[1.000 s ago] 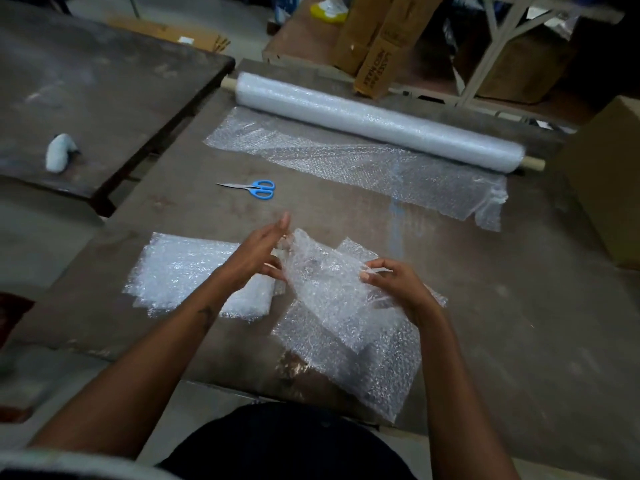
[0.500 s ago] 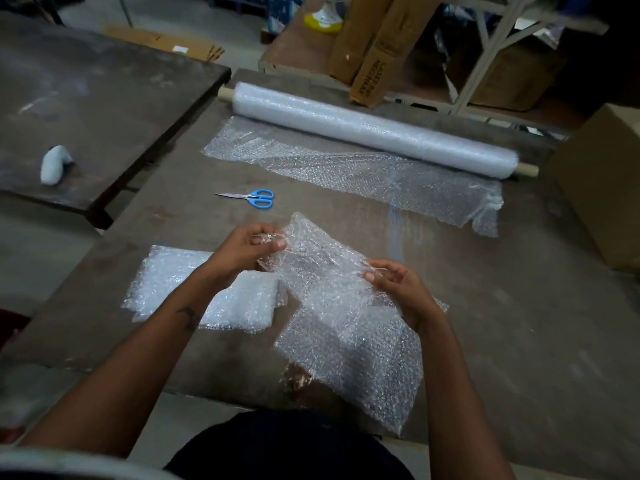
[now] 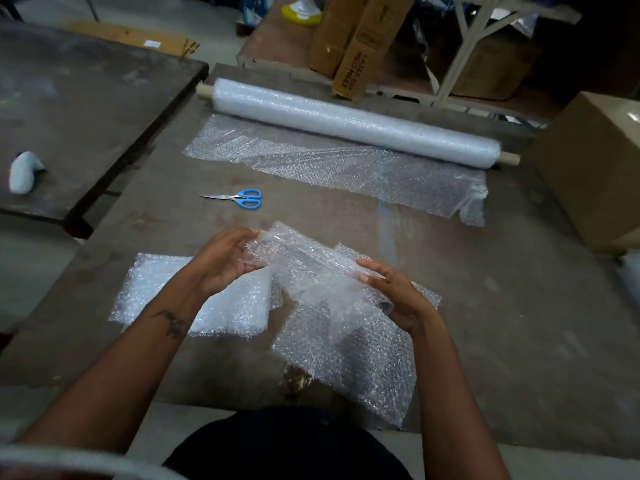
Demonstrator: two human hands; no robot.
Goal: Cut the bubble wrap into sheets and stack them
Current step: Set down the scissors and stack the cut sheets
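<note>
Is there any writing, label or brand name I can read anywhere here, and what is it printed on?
Tall cardboard box leaning behind the table: dark print runs down its side, upside down and too blurred to read with certainty.
White label on the flattened cardboard at the far left: too small to read.
Scissors, bubble wrap roll, big box at right: no text visible.

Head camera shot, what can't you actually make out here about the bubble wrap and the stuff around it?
- Stack of sheets, head view: the left forearm covers its middle; sheet count unreadable.
- Held sheet: clear layers overlap the sheets beneath; edges blend.
- Left hand fingertips: buried in the wrap.
- Cardboard box print: too small, upside down.
- White object on the side table: blurred, unidentifiable.
- Brown carton: cut off by the right edge.
</note>
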